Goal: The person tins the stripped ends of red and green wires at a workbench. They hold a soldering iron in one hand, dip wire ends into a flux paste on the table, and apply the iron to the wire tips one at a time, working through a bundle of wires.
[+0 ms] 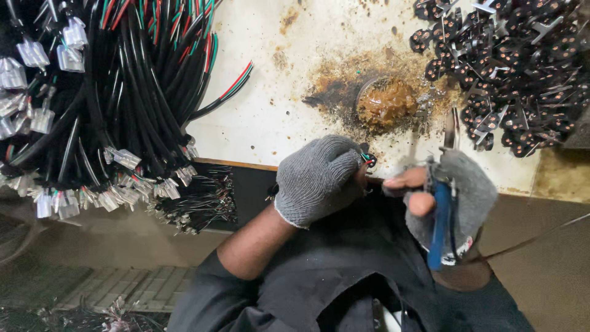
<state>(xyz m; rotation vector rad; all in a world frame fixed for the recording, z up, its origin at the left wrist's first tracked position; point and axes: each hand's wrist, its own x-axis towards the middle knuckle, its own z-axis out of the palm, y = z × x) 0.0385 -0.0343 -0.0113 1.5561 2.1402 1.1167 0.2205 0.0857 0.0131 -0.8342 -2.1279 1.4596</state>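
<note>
Head view. The left hand (319,178), in a grey knitted glove, is curled shut around a black cable end; only its small tip with red and green wire strands (367,159) shows past the knuckles, near the middle of the frame. The right hand (452,190), in a fingerless grey knit glove with bare fingertips (405,179), is clenched around a blue-handled tool (440,224). The tool's slim metal shaft (453,127) points toward 12 o'clock. The two hands sit just beside each other, fingertips nearly touching at the wire tip.

At 12 o'clock from the hands lies a round shallow dish of brown, lumpy paste (387,101), ringed by dark, crusted stains on the off-white, scuffed worktop (270,110). At 2 o'clock lies a heap of small black moulded plug parts (522,67) with copper-coloured contacts and bright metal blades. At 9 to 11 o'clock hangs a thick bundle of glossy black cables (123,92), some showing red and green cores, ending in translucent white plastic connectors (126,158). A dark sleeve (246,295) fills the 6 o'clock area.
</note>
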